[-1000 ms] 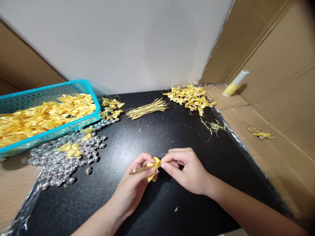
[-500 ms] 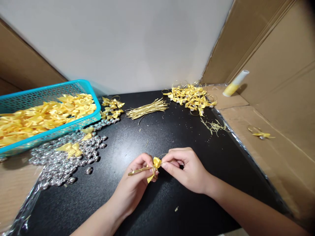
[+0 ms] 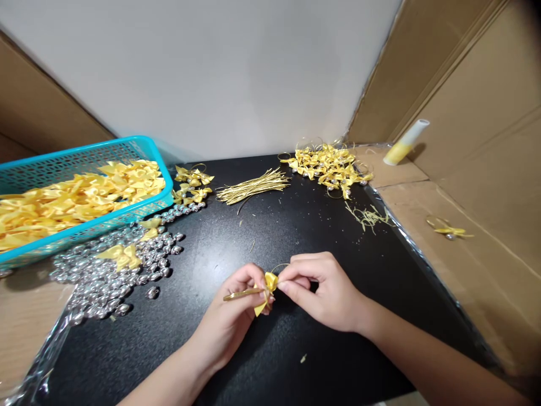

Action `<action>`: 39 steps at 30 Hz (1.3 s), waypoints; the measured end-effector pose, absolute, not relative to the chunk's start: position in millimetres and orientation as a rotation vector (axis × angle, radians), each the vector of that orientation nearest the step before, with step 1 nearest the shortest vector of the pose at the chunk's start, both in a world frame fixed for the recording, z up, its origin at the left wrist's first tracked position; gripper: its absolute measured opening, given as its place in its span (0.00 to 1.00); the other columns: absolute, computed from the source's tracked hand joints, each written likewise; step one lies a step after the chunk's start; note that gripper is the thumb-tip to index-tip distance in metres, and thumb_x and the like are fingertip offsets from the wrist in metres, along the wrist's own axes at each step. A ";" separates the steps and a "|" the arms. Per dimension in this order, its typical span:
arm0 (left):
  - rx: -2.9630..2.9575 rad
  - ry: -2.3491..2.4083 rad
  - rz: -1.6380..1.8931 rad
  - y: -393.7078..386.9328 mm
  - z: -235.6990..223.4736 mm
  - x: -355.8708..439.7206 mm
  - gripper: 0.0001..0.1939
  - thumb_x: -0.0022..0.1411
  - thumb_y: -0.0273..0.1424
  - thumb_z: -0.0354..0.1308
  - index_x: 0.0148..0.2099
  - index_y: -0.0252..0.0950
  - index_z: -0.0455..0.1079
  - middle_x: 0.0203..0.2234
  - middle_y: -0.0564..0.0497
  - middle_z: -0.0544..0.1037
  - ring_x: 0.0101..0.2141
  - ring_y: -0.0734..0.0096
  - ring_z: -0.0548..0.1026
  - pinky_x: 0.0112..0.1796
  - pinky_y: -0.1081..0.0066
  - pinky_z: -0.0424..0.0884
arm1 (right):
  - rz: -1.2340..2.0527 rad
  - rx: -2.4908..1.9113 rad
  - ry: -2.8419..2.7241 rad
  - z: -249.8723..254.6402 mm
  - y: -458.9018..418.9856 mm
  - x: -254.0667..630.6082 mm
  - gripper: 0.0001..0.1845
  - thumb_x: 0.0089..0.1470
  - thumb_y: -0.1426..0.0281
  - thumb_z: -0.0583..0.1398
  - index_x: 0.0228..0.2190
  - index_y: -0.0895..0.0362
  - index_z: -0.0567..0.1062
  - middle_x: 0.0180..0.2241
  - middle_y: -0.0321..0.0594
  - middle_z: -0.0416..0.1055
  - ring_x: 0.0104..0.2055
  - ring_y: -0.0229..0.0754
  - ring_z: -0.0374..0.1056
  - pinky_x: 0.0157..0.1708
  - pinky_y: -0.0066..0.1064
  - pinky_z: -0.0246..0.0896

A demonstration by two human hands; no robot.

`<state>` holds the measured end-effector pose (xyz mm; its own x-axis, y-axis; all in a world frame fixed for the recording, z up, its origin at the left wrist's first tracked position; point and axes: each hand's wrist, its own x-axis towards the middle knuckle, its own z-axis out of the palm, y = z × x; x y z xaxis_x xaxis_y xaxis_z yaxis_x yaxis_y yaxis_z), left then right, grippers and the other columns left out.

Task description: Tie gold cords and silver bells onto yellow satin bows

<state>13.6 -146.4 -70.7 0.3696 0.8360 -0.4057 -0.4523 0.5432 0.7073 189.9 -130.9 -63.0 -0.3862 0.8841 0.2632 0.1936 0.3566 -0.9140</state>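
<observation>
Yellow bow (image 3: 271, 280), held above the near-middle of a black worktop (image 3: 139, 361), between both hands. Clamped on its left part by the fingers of the left hand (image 3: 237, 304), along with a slim gold rod (image 3: 240, 295) lying across them. At the bow's right edge, thumb and forefinger of the right hand (image 3: 323, 290), tips pressed together on something too small to make out. Just above, a thin gold cord (image 3: 278, 267), curved between the hands.

Farther out, across a dark, faintly glossy surface dotted with scraps: silver beads (image 3: 105, 293), heaped at left with loose bows (image 3: 122, 257) on top; behind them a teal basket (image 3: 168, 183) of yellow bows. Towards the back, a bundle of gold strands (image 3: 253, 187), then a pile of beaded bows (image 3: 325, 165), with a tangle of clippings (image 3: 368, 217) nearby. Along the right, a cardboard ledge (image 3: 412, 210), bearing a tilted white-and-yellow tube (image 3: 406, 145) and a single looped bow (image 3: 450, 232). Around it all, brown cardboard panels (image 3: 477, 113) and a pale grey wall (image 3: 203, 73), softly shadowed.
</observation>
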 end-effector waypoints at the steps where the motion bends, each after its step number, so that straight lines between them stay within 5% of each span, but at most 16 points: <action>1: 0.535 0.830 0.877 -146.3 -70.7 13.4 0.09 0.47 0.28 0.70 0.25 0.36 0.72 0.20 0.55 0.75 0.24 0.77 0.69 0.26 0.79 0.66 | 1.071 -0.950 -1.805 -62.7 -130.7 189.9 0.08 0.52 0.79 0.60 0.25 0.64 0.79 0.18 0.29 0.56 0.20 0.30 0.53 0.23 0.23 0.50; 14: 0.542 0.834 0.856 -146.4 -72.1 11.3 0.10 0.47 0.28 0.71 0.25 0.36 0.71 0.20 0.55 0.74 0.24 0.78 0.69 0.26 0.80 0.66 | 0.967 -0.902 -1.949 -64.6 -129.0 194.5 0.08 0.55 0.79 0.59 0.28 0.62 0.79 0.19 0.31 0.59 0.22 0.31 0.56 0.24 0.24 0.51; 24: 0.573 0.825 0.864 -146.8 -70.4 11.6 0.12 0.50 0.27 0.69 0.28 0.37 0.66 0.21 0.57 0.75 0.21 0.79 0.66 0.24 0.80 0.65 | 0.827 -0.788 -2.048 -67.0 -125.7 198.2 0.09 0.58 0.79 0.57 0.31 0.61 0.78 0.24 0.37 0.71 0.25 0.34 0.61 0.27 0.25 0.57; 39: 0.593 0.838 0.848 -147.2 -71.3 12.2 0.14 0.50 0.30 0.69 0.27 0.37 0.64 0.19 0.57 0.73 0.19 0.80 0.62 0.23 0.80 0.63 | 0.804 -0.739 -2.056 -72.0 -123.5 197.4 0.09 0.60 0.76 0.57 0.31 0.60 0.77 0.22 0.36 0.69 0.26 0.35 0.60 0.28 0.27 0.57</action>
<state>12.2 -147.2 -71.3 0.3880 0.8326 -0.3953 -0.4049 0.5392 0.7384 197.4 -123.5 -72.0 -0.5170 0.7238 0.4570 0.2219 0.6289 -0.7451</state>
